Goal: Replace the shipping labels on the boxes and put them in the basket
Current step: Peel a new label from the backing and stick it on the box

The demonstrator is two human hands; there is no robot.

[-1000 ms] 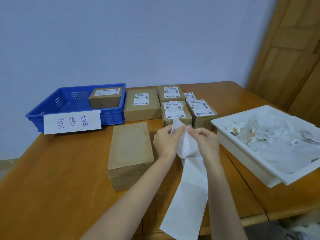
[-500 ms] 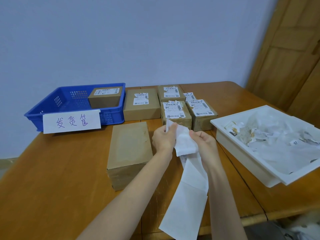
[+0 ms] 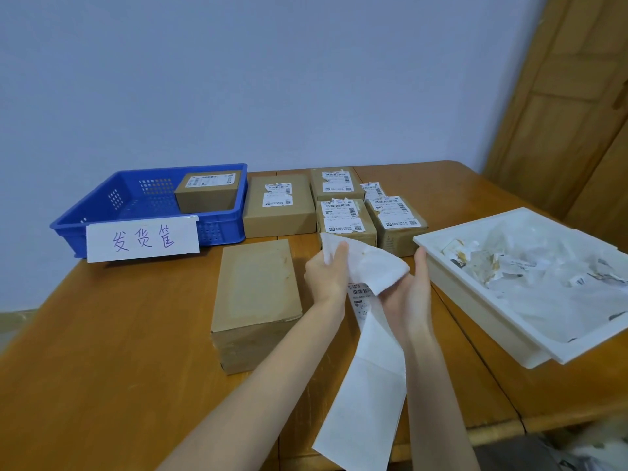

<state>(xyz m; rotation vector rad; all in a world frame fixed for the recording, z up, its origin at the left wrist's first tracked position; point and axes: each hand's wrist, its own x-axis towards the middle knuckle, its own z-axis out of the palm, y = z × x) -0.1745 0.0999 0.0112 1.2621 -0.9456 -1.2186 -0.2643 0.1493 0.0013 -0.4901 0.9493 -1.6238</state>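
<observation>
- Wooden table (image 3: 102, 334) against a pale blue wall, with a wood door at 2 o'clock.
- Left hand (image 3: 326, 277) has fingers curled, pinching the upper corner of a peeled white sheet (image 3: 370, 266) at about the table's centre.
- Right hand (image 3: 411, 294) is turned palm up, fingers nearly straight, the sheet's lower edge lying against it; whether its thumb pinches the paper I cannot tell.
- Label strip (image 3: 367, 385) hangs from the hands toward 6 o'clock, long axis running near to far, its tail draping past the table's front edge; print shows near its top.
- Bare box (image 3: 255, 300) lies just left of the left hand, at 9 o'clock from it, long axis near to far, no label on top.
- Blue basket (image 3: 136, 212) sits at 10 o'clock with one labelled box (image 3: 207, 195) inside.
- Four labelled boxes (image 3: 343, 215) cluster at 12 o'clock.
- White tray (image 3: 475, 317) of paper scraps sits at 3 o'clock, close by the right fingertips.
</observation>
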